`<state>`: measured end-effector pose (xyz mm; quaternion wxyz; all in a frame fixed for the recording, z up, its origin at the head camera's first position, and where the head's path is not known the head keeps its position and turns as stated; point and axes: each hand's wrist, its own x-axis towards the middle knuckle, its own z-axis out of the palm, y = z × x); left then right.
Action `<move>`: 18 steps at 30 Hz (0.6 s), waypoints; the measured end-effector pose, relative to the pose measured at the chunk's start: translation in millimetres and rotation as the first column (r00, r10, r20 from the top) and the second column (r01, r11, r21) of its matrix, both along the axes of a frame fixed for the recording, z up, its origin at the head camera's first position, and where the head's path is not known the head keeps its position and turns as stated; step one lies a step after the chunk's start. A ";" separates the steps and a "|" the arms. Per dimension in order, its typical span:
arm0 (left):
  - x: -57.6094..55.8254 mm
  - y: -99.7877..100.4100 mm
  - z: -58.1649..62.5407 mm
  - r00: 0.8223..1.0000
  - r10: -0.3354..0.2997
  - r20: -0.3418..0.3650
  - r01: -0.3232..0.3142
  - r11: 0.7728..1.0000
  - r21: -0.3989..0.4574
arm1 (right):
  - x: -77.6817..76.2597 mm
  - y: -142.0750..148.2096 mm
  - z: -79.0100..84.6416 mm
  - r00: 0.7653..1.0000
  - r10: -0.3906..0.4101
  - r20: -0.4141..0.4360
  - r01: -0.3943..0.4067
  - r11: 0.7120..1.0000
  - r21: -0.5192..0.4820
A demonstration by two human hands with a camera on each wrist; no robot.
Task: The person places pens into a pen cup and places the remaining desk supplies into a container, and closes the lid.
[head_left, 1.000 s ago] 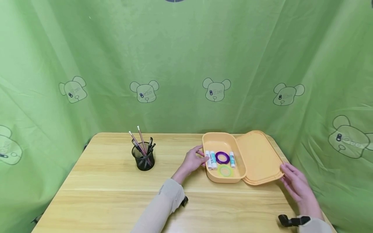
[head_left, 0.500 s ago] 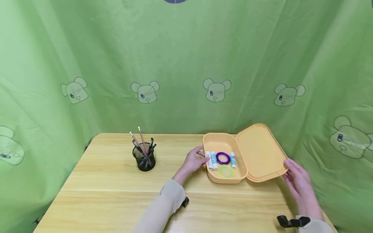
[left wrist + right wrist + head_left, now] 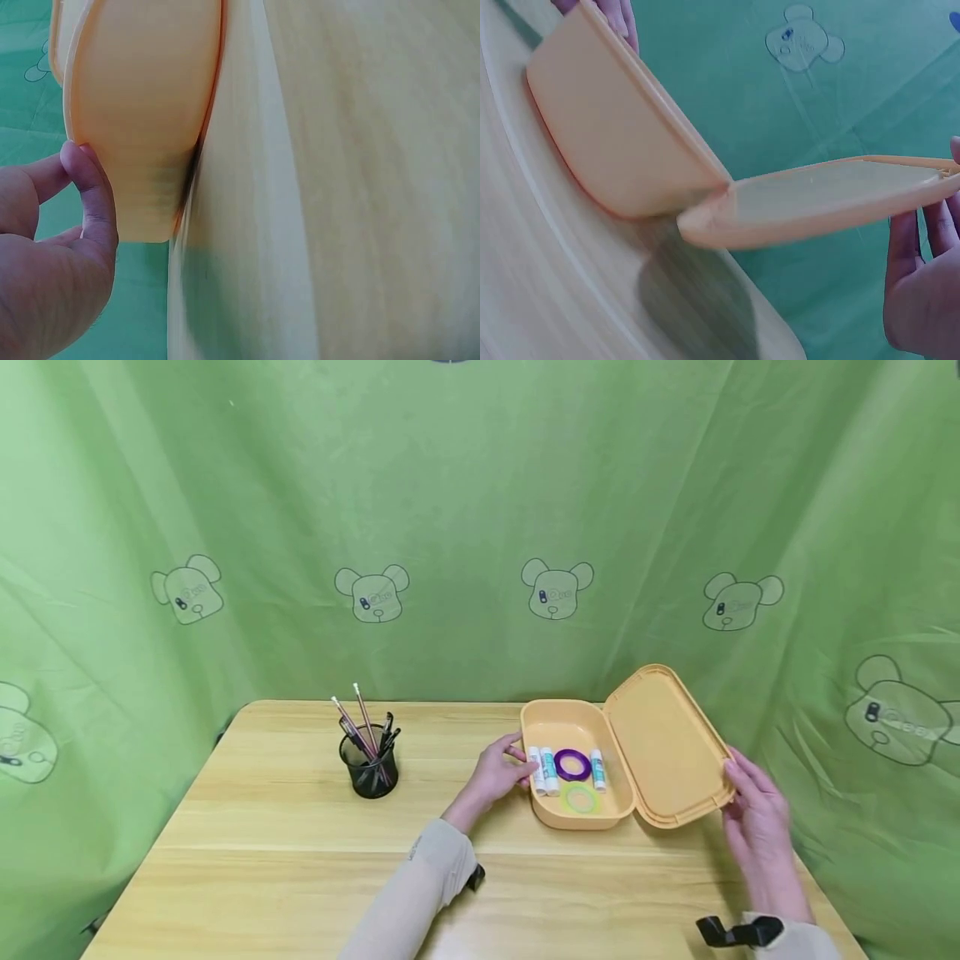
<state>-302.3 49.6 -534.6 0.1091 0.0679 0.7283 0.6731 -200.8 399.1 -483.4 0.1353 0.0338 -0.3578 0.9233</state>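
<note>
An orange plastic box point(image 3: 551, 819) stands on the table with its hinged lid point(image 3: 663, 743) raised at a slant on the right. My left hand point(image 3: 497, 773) pinches the box's left rim between thumb and fingers; the left wrist view shows the thumb at the rim point(image 3: 69, 112). With my right hand point(image 3: 759, 806) I grip the lid's outer edge, thumb on the inner face and fingers underneath. Inside the box lie a pair of glue sticks point(image 3: 551, 772) at the left, a purple tape roll point(image 3: 572, 766), a yellow-green tape roll point(image 3: 581, 798) and another glue stick point(image 3: 597, 770).
A black mesh pen holder point(image 3: 371, 777) with pencils and pens stands left of the box on the wooden table point(image 3: 285, 827). Behind and at both sides hangs a green curtain point(image 3: 465, 527) with bear-head prints.
My right hand has lifted the lid from lying nearly flat to a steeper slant, moving it up and slightly left. My left hand and the box have stayed in place.
</note>
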 end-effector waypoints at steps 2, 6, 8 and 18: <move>-0.3 0.3 -0.5 1.000 0.001 0.000 -0.001 1.000 0.002 | 0.2 -4.6 2.4 1.000 -0.007 0.007 0.007 1.000 0.001; -0.4 0.6 -0.6 1.000 0.005 0.009 -0.006 1.000 0.006 | 1.1 -12.4 4.1 1.000 -0.011 0.026 0.011 1.000 0.004; -0.6 0.9 -0.9 1.000 0.006 0.013 -0.006 1.000 0.004 | 1.8 -15.5 4.2 0.999 -0.015 0.041 0.015 1.000 0.003; -1.4 0.1 -2.7 1.000 0.005 0.003 -0.005 1.000 0.006 | 2.9 -36.9 2.7 0.997 -0.059 0.054 0.057 0.998 0.033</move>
